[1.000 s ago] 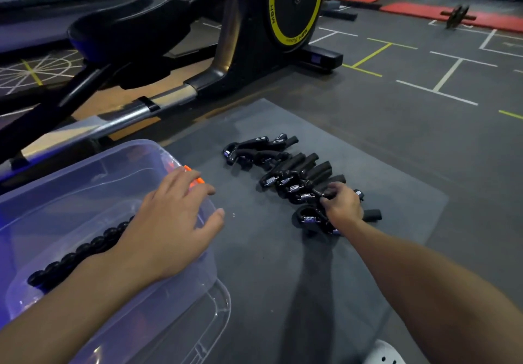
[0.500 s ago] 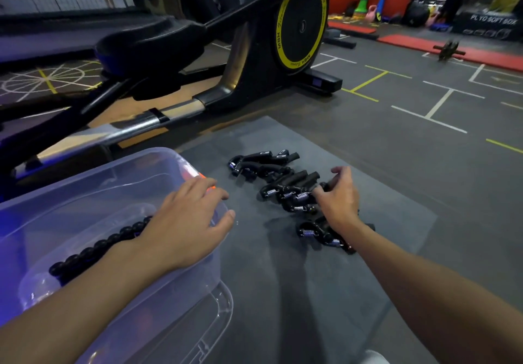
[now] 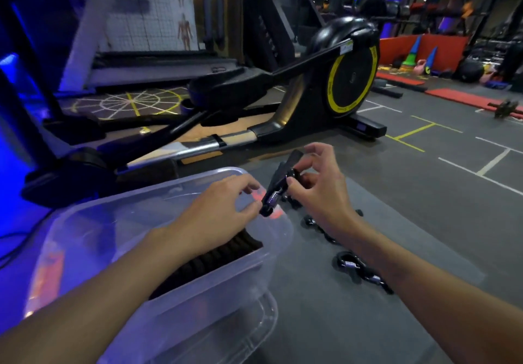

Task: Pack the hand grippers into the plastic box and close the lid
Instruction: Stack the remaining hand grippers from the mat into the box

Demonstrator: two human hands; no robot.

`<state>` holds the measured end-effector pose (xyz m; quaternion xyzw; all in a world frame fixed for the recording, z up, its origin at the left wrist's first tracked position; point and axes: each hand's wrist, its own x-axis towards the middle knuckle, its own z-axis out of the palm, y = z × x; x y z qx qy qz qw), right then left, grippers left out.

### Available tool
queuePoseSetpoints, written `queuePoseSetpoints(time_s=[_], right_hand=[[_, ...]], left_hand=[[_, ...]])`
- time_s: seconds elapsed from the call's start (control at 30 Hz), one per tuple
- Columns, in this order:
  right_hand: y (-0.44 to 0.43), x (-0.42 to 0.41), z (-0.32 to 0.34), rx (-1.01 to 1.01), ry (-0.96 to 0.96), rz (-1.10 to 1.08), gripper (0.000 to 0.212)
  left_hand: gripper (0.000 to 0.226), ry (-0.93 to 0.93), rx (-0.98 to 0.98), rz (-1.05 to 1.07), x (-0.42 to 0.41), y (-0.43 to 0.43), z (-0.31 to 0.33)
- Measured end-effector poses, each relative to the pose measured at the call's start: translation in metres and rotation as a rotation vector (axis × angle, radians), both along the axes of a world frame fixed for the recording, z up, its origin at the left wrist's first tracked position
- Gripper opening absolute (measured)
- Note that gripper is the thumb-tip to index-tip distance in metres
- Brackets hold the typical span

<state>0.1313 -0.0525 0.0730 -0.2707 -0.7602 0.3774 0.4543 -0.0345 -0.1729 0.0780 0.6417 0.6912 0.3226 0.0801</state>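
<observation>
Right hand (image 3: 319, 194) pinches gripper (image 3: 278, 182) over box (image 3: 212, 310) (beads (image 3: 220, 256) inside).

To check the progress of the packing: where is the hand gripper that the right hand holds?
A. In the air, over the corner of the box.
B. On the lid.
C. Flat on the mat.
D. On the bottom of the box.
A: the right hand holds the hand gripper raised over the corner of the box, clear of the mat.
</observation>
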Motion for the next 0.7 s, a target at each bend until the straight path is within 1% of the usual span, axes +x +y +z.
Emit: queuePoseSetpoints(time_s=[0.17, 0.23, 0.33, 0.57, 0.7], right_hand=[[-0.041, -0.049, 0.012, -0.003, -0.074, 0.238, 0.052], [-0.055, -0.068, 0.011, 0.006, -0.107, 0.313, 0.051], [-0.072, -0.094, 0.008, -0.011, -0.131, 0.403, 0.049], [-0.091, -0.141, -0.001, -0.045, -0.136, 0.500, 0.049], [-0.093, -0.161, -0.011, -0.079, -0.145, 0.523, 0.049]], left_hand=[[0.021, -0.129, 0.043, 0.096, -0.035, -0.039, 0.016], [0.019, -0.166, 0.025, 0.134, -0.050, -0.052, 0.017], [0.022, -0.191, -0.002, 0.176, -0.069, -0.068, 0.011], [0.018, -0.230, 0.000, 0.285, -0.105, -0.089, -0.007], [0.009, -0.300, 0.010, 0.316, -0.115, -0.093, -0.017]])
